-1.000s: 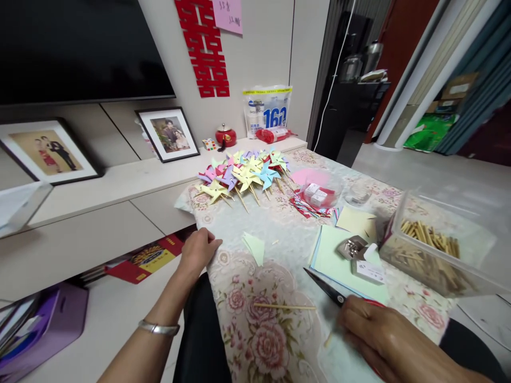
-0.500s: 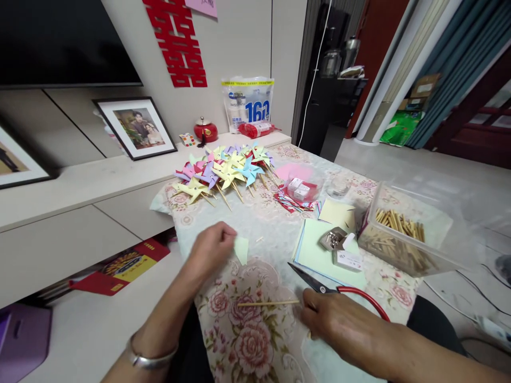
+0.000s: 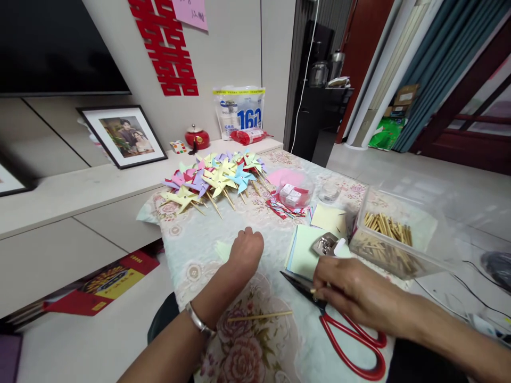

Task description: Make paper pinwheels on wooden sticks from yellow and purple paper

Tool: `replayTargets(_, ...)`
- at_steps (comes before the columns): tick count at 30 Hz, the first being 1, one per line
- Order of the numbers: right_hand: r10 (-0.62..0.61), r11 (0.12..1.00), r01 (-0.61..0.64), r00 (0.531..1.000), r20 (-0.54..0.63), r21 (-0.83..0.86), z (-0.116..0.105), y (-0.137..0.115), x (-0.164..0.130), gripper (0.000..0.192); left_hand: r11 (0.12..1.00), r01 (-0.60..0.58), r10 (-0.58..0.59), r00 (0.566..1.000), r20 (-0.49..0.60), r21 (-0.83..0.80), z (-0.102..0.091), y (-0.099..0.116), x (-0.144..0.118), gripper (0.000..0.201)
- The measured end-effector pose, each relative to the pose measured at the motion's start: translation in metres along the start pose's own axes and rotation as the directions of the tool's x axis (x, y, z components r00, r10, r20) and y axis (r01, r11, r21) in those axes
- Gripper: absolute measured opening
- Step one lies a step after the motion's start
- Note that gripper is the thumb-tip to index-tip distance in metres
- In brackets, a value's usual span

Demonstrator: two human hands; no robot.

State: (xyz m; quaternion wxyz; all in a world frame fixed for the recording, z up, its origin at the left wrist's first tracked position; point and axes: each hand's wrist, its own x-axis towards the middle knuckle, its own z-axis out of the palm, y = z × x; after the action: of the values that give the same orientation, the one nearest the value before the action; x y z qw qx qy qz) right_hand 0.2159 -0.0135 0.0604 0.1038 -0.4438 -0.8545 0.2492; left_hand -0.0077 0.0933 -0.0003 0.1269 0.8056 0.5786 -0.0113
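My left hand [image 3: 246, 250] is closed with its fingers curled down over the tablecloth; whatever it holds, if anything, is hidden. A pale green paper piece [image 3: 222, 249] lies just left of it. My right hand [image 3: 347, 282] is pinched above the red-handled scissors [image 3: 353, 346]. A tiny pale bit shows at its fingertips, too small to name. The scissors rest on the cloth, blades pointing up-left and partly covered by that hand. A thin wooden stick [image 3: 259, 316] lies between the forearms. Stacked coloured paper squares [image 3: 299, 250] and a small open box of metal pins [image 3: 326, 243] sit beyond my right hand.
Finished paper pinwheels [image 3: 219, 178] are heaped at the table's far left. A clear bin [image 3: 383, 252] of short wooden sticks stands at the right. Round clear containers [image 3: 293, 196] and striped paper pieces [image 3: 285, 208] lie at the back. A cabinet [image 3: 99, 183] borders the left side.
My left hand has moved right, leaving the green paper piece on the cloth. My right hand has lifted off the stick and moved up over the scissors, whose handles have swung toward me.
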Motion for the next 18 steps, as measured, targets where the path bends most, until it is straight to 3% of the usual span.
replayTargets(3,0.083,0.991,-0.071,0.991,-0.108,0.116,-0.014,0.011,0.005,0.015,0.999,-0.028,0.028,1.0,0.011,-0.028,0.002,0.004,0.003,0.036)
replayTargets(7,0.2,0.947,-0.162,0.973,-0.116,0.277,-0.014,0.019,0.019,0.018,0.991,-0.034,0.032,0.999,-0.022,-0.129,0.004,0.002,0.007,0.033)
replayTargets(13,0.234,0.92,-0.159,0.956,-0.178,0.357,-0.007,0.025,0.044,0.021,0.909,0.033,-0.094,0.987,-0.128,-0.417,-0.002,-0.006,0.006,0.031)
replayTargets(15,0.236,0.913,-0.14,0.947,-0.218,0.383,-0.006,0.023,0.052,0.021,0.748,0.065,-0.175,0.979,-0.103,-0.66,-0.003,0.0,0.002,0.029)
replayTargets(16,0.233,0.912,-0.126,0.942,-0.24,0.39,-0.006,0.021,0.056,0.021,0.608,0.083,-0.201,0.978,-0.052,-0.79,-0.002,0.006,-0.001,0.026)
replayTargets(17,0.227,0.915,-0.112,0.937,-0.264,0.389,-0.006,0.019,0.06,0.02,0.147,0.129,-0.251,0.964,0.089,-0.981,-0.001,0.013,-0.004,0.02)
replayTargets(18,0.216,0.922,-0.1,0.934,-0.283,0.374,-0.005,0.016,0.064,0.018,-0.055,0.144,-0.216,0.964,0.153,-0.988,0.002,0.021,-0.007,0.014)
